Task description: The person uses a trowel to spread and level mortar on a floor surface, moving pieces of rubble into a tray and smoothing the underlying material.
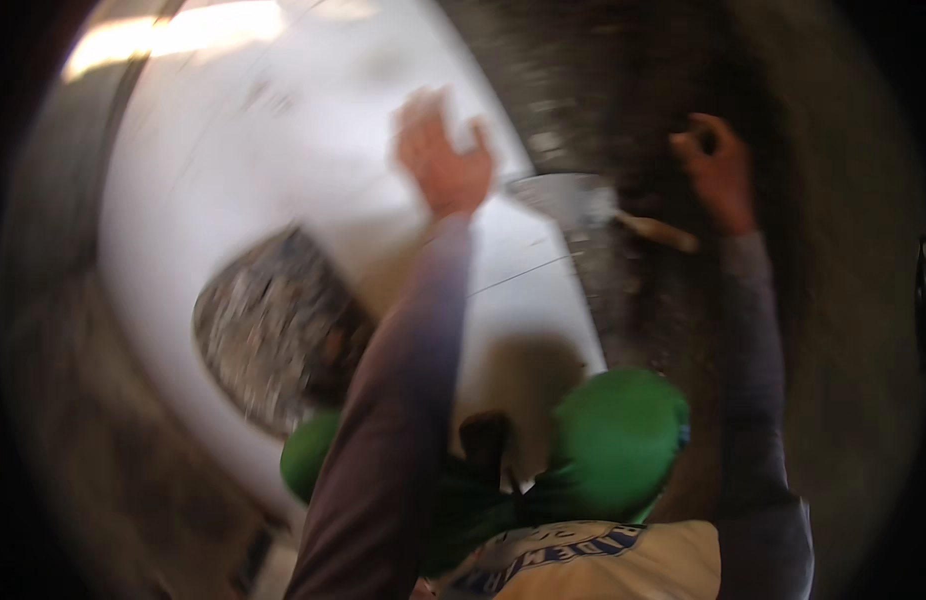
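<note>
My left hand (443, 155) hovers over a white sheet or panel (223, 150), its fingers spread and blurred, with nothing in it. Farther right, my right hand (723, 180) is above the dark ground with its fingers loosely curled. A dark gap shows between its thumb and forefinger, and I see nothing held. Between the hands lies a trowel (575, 203) with a flat grey blade and a light wooden handle. The blade's left end meets the white panel's edge, and the handle points toward the right, below my right hand.
A grey-brown, rough, stony patch (283, 330) interrupts the white panel left of my left forearm. Dark, crumbly ground (643, 310) runs along the panel's right edge. My green-clad knees (621, 430) are at the near side. Bright light falls on the far left corner.
</note>
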Demonstrator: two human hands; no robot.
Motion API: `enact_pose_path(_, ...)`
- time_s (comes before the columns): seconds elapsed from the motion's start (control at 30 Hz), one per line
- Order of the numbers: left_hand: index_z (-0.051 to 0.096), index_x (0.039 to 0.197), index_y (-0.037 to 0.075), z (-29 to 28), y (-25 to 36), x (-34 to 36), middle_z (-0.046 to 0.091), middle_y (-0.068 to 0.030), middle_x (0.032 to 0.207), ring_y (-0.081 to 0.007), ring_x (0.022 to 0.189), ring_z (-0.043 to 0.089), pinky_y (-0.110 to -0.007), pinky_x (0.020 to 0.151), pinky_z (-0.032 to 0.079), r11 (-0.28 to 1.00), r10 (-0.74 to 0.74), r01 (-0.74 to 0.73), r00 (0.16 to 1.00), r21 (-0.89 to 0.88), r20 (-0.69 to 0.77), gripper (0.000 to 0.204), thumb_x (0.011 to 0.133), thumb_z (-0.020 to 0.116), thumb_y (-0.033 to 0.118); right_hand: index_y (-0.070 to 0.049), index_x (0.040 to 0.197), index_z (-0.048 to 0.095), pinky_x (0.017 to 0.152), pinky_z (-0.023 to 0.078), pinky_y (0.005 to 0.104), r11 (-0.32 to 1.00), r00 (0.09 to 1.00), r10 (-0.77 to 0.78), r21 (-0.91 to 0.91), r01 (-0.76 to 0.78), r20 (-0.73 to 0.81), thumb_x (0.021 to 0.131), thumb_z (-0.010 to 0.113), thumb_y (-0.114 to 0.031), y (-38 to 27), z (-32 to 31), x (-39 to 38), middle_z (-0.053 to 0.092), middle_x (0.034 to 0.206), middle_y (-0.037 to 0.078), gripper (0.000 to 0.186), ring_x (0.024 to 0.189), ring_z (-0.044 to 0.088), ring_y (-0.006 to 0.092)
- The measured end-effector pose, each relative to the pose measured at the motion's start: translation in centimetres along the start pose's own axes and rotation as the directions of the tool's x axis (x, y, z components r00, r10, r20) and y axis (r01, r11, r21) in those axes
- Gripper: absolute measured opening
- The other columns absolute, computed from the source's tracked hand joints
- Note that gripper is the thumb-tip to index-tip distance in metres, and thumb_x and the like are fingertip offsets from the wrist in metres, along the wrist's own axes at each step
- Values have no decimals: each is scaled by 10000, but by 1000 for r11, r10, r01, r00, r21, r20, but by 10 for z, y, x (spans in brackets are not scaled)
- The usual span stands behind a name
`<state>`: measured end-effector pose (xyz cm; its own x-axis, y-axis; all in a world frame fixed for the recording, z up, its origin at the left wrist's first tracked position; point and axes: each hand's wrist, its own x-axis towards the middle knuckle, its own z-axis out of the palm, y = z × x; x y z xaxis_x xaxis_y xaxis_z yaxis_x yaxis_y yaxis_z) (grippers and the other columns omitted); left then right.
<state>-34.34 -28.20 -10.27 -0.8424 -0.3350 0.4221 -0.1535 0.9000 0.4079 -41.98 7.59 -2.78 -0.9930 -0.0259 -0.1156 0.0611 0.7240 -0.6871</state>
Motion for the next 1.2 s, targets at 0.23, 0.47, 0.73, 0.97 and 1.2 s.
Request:
enact_pose_path(0.23, 534, 1588, 84, -22, 8, 6, 423, -173, 1706, -374, 1632, 278, -533, 1334, 197, 977, -180, 163, 976, 135, 122, 616, 1084, 536, 438, 62, 1426, 649, 776, 585, 337, 789, 746, -509, 579, 205, 429, 979, 843, -261, -233, 114, -42, 755, 1011, 127, 584, 839, 695, 185)
enact_pose_path(0.47, 515, 1603, 80, -25, 4, -5, 369, -173, 1732, -393, 1638, 230, -538, 1331, 164, 968, -248, 238, 953, 74, 176, 672, 1024, 597, 412, 46, 1403, 697, 1054, 579, 442, 862, 848, -500, 187, 471, 173, 1029, 774, -314, -208, 104, -39, 743, 1347, 285, 524, 1236, 737, 386)
enact_pose_path(0.73, 468, 1629, 53, -9, -4, 2, 375, -217, 1730, -424, 1638, 256, -585, 1322, 196, 980, -140, 124, 986, 155, 95, 712, 1051, 551, 460, 59, 1377, 657, 1102, 524, 495, 811, 877, -385, -347, 470, 288, 1049, 725, -262, -16, 46, -151, 606, 1403, 292, 463, 1269, 635, 461)
enact_pose_path(0.97, 492, 1650, 96, -8, 0, -1, 371, -169, 1770, -398, 1662, 258, -567, 1325, 227, 961, -194, 138, 954, 241, 227, 675, 1083, 538, 459, -62, 1257, 646, 893, 577, 507, 968, 988, -99, -220, 123, 118, 1079, 649, -174, 1, 50, -168, 719, 1115, 220, 210, 1062, 716, 430)
enact_pose_path(1.2, 501, 1644, 116, -19, 14, 3, 414, -169, 1749, -404, 1630, 324, -579, 1310, 261, 967, -163, 118, 968, 227, 191, 646, 1093, 566, 448, -13, 1093, 649, 509, 514, 314, 486, 870, 223, 724, -490, 439, 1123, 678, -348, -108, 98, -73, 613, 780, 36, 338, 621, 601, 107)
